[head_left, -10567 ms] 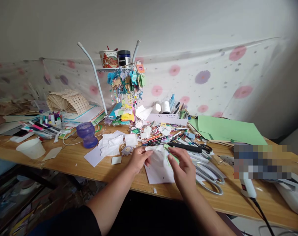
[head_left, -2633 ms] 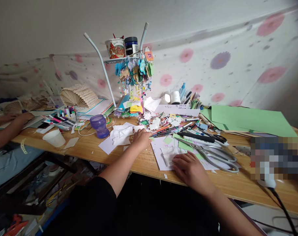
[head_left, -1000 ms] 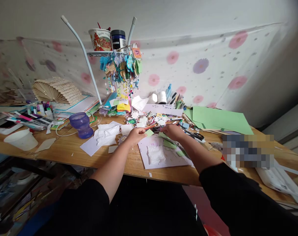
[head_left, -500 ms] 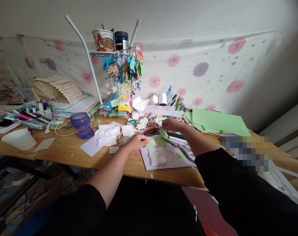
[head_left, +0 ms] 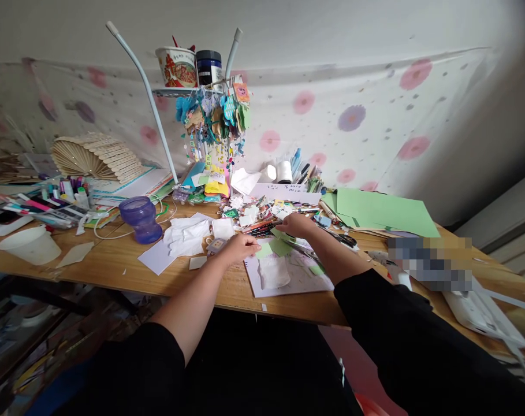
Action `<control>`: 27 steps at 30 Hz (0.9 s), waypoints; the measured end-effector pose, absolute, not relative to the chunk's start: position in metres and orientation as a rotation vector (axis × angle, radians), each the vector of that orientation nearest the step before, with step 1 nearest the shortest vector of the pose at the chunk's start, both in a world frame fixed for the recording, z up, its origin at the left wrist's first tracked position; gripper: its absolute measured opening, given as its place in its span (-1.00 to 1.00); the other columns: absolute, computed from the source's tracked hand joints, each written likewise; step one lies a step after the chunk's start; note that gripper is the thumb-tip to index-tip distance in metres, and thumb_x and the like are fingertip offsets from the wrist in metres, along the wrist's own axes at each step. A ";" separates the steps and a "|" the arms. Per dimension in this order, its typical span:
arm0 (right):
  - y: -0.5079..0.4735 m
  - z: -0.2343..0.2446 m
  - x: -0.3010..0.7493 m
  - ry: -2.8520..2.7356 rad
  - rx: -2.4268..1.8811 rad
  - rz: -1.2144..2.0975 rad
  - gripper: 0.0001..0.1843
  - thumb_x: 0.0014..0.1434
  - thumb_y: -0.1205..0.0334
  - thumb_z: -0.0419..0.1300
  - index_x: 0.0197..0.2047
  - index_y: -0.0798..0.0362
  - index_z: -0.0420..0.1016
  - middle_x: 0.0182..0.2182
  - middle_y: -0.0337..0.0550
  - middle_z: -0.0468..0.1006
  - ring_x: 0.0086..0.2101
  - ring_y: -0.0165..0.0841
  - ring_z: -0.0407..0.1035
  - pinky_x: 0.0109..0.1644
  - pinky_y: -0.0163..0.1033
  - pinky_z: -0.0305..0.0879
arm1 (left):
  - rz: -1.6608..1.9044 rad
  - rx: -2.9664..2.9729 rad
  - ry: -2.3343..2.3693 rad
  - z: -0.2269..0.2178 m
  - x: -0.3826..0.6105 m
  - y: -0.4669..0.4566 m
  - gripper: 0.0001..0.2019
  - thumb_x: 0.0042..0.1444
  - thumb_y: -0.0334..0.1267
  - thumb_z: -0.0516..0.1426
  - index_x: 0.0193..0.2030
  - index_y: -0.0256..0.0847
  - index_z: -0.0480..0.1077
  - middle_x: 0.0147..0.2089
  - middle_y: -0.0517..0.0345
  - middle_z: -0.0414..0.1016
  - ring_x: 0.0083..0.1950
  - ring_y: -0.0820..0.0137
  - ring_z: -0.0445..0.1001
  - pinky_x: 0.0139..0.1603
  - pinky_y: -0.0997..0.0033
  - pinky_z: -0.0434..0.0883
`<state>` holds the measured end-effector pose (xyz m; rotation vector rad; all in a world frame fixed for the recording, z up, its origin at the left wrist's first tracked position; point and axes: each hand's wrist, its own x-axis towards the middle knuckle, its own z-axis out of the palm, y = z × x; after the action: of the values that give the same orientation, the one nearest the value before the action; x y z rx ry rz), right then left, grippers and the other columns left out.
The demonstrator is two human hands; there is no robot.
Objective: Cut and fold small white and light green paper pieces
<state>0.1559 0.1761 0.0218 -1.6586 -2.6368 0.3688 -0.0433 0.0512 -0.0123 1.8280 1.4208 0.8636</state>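
Observation:
My left hand is closed in a pinch on the edge of a small green paper piece. My right hand has its fingers bent together over another green paper piece, beside a bunch of dark pencils. Whatever those fingers grip, if anything, is too small to make out. Below both hands lies a white board with a folded white tissue and green scraps on it. Metal scissors rest partly under my right forearm.
Large green sheets lie at the back right. Crumpled white tissues, a purple cup and a white tub stand to the left. Small craft pieces crowd the middle, below a rack hung with paper ornaments.
My right hand has come down and nearer, from above the clutter to the green paper by the pencils. My left hand keeps its pinch in nearly the same place. The view has shifted slightly.

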 end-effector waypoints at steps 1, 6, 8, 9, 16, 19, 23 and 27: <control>0.176 0.019 0.151 -2.627 -1.683 0.393 -0.70 0.23 0.16 0.10 0.01 0.06 0.37 -0.01 -0.08 0.41 -0.12 -0.27 0.38 -0.08 -0.06 0.37 | 0.861 1.826 1.409 -0.012 -0.043 0.051 -0.77 -0.03 -0.12 0.10 -0.49 -0.26 0.42 -0.54 0.19 0.44 -0.52 0.47 0.33 -0.50 0.52 0.20; 0.177 0.009 0.136 -2.508 -1.714 0.543 -0.69 0.23 0.17 0.10 0.02 0.06 0.36 -0.01 -0.08 0.41 -0.12 -0.27 0.38 -0.09 -0.06 0.37 | 0.864 1.808 1.349 -0.010 -0.043 0.048 -0.79 -0.04 -0.16 0.10 -0.53 -0.26 0.39 -0.56 0.21 0.40 -0.52 0.48 0.33 -0.46 0.51 0.23; 0.180 0.011 0.137 -2.428 -1.677 0.612 -0.70 0.23 0.16 0.10 0.02 0.06 0.36 -0.01 -0.09 0.41 -0.12 -0.26 0.38 -0.09 -0.06 0.37 | 0.874 1.805 1.350 -0.011 -0.042 0.048 -0.79 -0.03 -0.17 0.09 -0.54 -0.26 0.38 -0.57 0.22 0.39 -0.52 0.48 0.32 -0.46 0.51 0.23; 0.182 0.013 0.138 -2.382 -1.645 0.644 -0.70 0.23 0.16 0.10 0.01 0.06 0.37 -0.01 -0.10 0.41 -0.12 -0.25 0.38 -0.09 -0.07 0.37 | 0.880 1.802 1.355 -0.012 -0.042 0.049 -0.80 -0.03 -0.18 0.09 -0.53 -0.26 0.38 -0.57 0.22 0.38 -0.52 0.48 0.31 -0.46 0.52 0.22; 0.186 0.043 0.167 -1.929 -1.242 0.825 -0.80 0.11 0.18 0.22 -0.24 0.13 0.42 -0.34 -0.22 0.49 -0.35 -0.35 0.41 -0.27 -0.20 0.38 | 1.079 1.703 1.454 -0.012 -0.042 0.051 -0.80 -0.03 -0.17 0.10 -0.53 -0.25 0.37 -0.59 0.28 0.28 -0.53 0.50 0.23 -0.50 0.52 0.16; 0.178 0.050 0.177 -1.696 -1.079 0.896 -0.78 -0.05 0.17 0.29 -0.37 0.06 0.35 -0.52 -0.33 0.42 -0.49 -0.42 0.35 -0.39 -0.27 0.33 | 1.197 1.681 1.461 -0.009 -0.041 0.051 -0.80 -0.04 -0.18 0.11 -0.56 -0.25 0.35 -0.57 0.28 0.25 -0.49 0.50 0.22 -0.47 0.52 0.18; 0.154 0.040 0.178 -1.462 -0.967 1.004 -0.68 -0.20 0.12 0.33 -0.38 0.02 0.33 -0.59 -0.36 0.40 -0.57 -0.44 0.31 -0.46 -0.27 0.29 | 1.290 1.537 1.304 -0.006 -0.038 0.049 -0.80 -0.11 -0.17 0.17 -0.56 -0.26 0.33 -0.39 0.18 0.36 -0.43 0.50 0.30 -0.42 0.50 0.29; 0.126 0.017 0.167 -1.332 -0.897 1.101 -0.70 -0.23 0.12 0.33 -0.42 0.01 0.36 -0.57 -0.34 0.43 -0.55 -0.42 0.34 -0.44 -0.26 0.30 | 1.271 1.386 1.162 -0.008 -0.036 0.047 -0.75 -0.16 -0.14 0.23 -0.55 -0.28 0.31 -0.39 0.16 0.41 -0.44 0.52 0.36 -0.41 0.47 0.37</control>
<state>0.1668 0.1261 0.0173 -0.8972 -1.3323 1.1012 -0.0359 0.0475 -0.0079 1.3858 1.1615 1.2715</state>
